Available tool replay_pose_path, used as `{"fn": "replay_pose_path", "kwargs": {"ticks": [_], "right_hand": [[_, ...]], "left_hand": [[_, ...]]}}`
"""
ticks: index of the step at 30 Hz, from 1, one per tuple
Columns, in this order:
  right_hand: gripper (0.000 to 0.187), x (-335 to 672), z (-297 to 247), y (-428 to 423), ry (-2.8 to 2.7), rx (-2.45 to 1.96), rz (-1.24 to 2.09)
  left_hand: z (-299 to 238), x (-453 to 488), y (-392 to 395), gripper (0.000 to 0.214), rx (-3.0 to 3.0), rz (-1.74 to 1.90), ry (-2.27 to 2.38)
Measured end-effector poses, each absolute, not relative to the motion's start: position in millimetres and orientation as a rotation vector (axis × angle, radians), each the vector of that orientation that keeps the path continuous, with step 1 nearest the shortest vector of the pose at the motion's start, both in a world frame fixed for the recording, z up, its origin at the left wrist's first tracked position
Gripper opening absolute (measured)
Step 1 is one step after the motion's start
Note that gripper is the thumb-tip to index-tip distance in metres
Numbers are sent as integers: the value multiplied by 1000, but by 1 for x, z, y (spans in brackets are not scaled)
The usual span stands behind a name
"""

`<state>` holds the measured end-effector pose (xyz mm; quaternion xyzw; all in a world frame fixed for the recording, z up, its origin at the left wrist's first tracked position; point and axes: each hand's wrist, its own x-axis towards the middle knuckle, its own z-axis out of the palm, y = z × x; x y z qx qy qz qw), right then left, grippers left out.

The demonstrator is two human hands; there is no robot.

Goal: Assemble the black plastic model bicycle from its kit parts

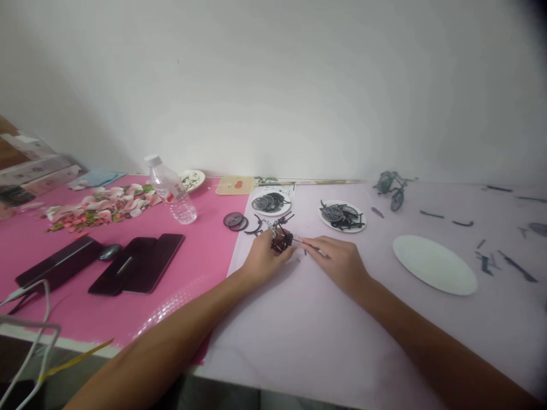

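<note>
On the pale surface (pixel 299 330), your left hand (pixel 265 254) has its grip closed around a small dark bicycle model (pixel 281 240) at its one o'clock, while your right hand (pixel 344 261), at three o'clock, pinches a thin rod (pixel 317 249) pointing toward ten.

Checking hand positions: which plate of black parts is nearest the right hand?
The plate beyond the right hand, on the right of the pair; the other parts plate sits farther left, beyond the left hand.
</note>
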<state>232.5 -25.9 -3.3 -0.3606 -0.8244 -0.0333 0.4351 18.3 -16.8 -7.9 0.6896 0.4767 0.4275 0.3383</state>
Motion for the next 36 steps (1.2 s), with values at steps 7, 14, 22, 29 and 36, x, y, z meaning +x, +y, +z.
{"fn": "replay_pose_path", "kwargs": {"ticks": [7,14,22,29,36], "right_hand": [[23,232,0,-27,-2057,-990,-231],[53,229,2,-28,-2077,-1085,-315],[11,227,9,-35,-2098,-1304,157],[8,227,-4,-31,-2101,-1319,143],[7,228,-5,-30,-2145,-1345,160]], "left_hand": [[-1,18,-19,17,1957,1049,1221],[0,19,-23,21,1992,1020,1205],[-1,18,-21,17,1984,1015,1223],[-6,15,-16,25,1923,1058,1214],[-9,14,-14,23,1938,1041,1230]]}}
